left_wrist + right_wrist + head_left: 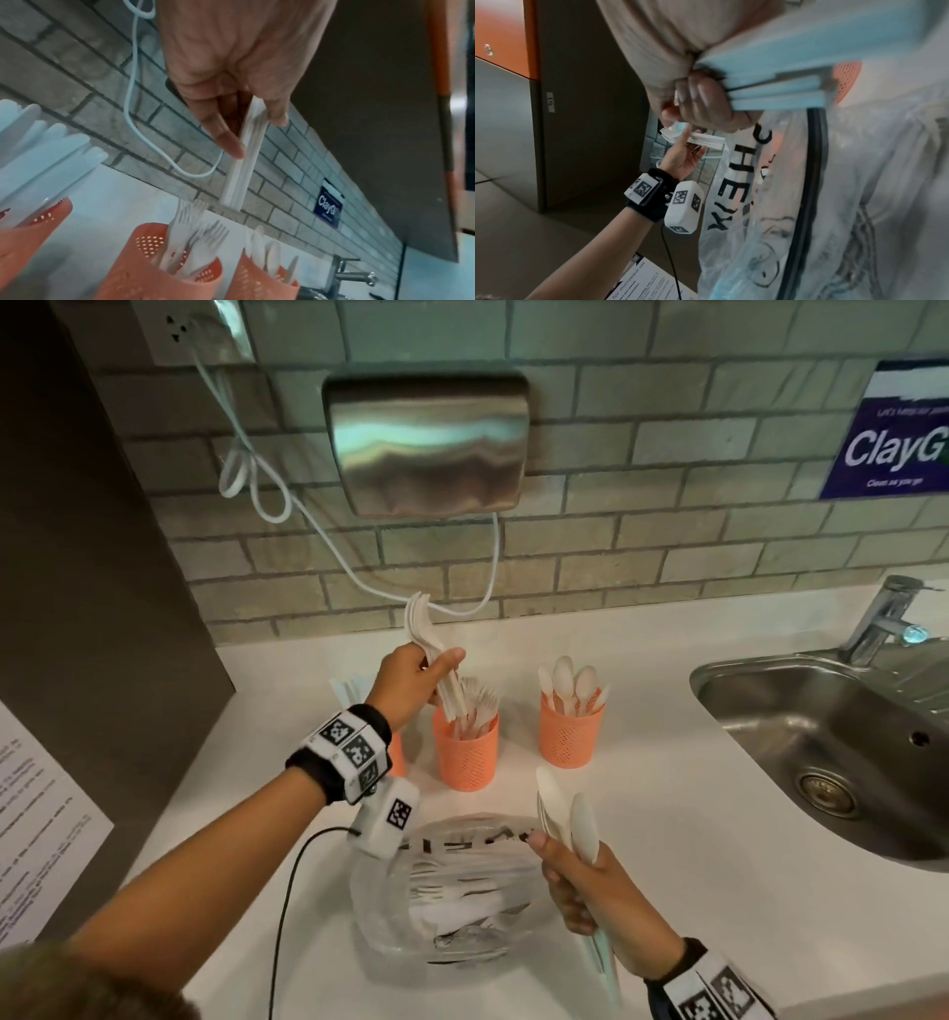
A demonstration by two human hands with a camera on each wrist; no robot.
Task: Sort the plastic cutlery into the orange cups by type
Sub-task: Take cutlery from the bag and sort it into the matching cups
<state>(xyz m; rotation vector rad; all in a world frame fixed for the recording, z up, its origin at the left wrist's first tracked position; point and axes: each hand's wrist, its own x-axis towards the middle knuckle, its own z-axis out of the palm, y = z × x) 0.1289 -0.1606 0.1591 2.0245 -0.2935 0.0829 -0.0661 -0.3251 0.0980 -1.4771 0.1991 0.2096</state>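
My left hand (418, 677) grips a bundle of white forks (423, 629), tines up and handle ends just above the middle orange cup (466, 757), which holds several forks. In the left wrist view the bundle's handles (243, 162) hang over that fork cup (159, 270). The right orange cup (571, 734) holds spoons. A third cup (30, 229) with knives stands on the left, mostly hidden behind my left wrist in the head view. My right hand (580, 886) holds a few white spoons (565, 814) upright over a clear plastic bag (452, 886) of loose cutlery.
A steel sink (821, 737) and tap (883, 618) lie to the right on the white counter (642, 814). A hand dryer (429, 444) hangs on the brick wall, its white cable (308, 521) looping down behind the cups. A printed sheet (36, 839) is at the left.
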